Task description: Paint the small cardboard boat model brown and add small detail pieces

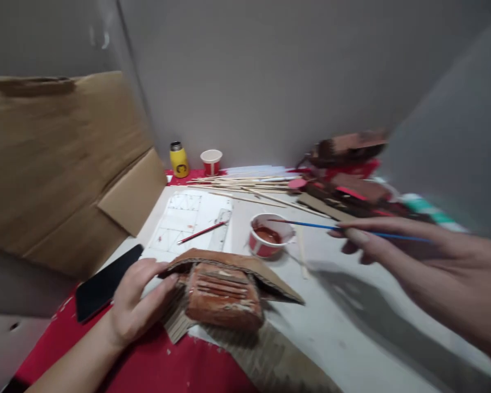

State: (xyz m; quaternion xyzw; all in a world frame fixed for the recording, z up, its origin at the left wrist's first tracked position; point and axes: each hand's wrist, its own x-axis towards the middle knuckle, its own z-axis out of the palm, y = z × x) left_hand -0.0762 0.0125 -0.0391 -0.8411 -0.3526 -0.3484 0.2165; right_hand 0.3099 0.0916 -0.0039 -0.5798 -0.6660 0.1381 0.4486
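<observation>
My left hand (141,297) grips the left edge of a small cardboard model (225,286) painted brown-red, which rests on the table. My right hand (393,245) pinches a thin blue paintbrush (311,225). The brush tip reaches over a red paper cup of brown paint (270,236) just beyond the model. The right hand is smeared by motion, but its fingers are closed on the brush handle.
A black phone (106,284) lies left of my left hand on the red cloth (147,365). A drawing sheet with a red pencil (202,232), wooden sticks (245,188), a yellow bottle (179,160), a second cup (211,161), painted cardboard pieces (347,164) and a large cardboard sheet (57,164) surround the work.
</observation>
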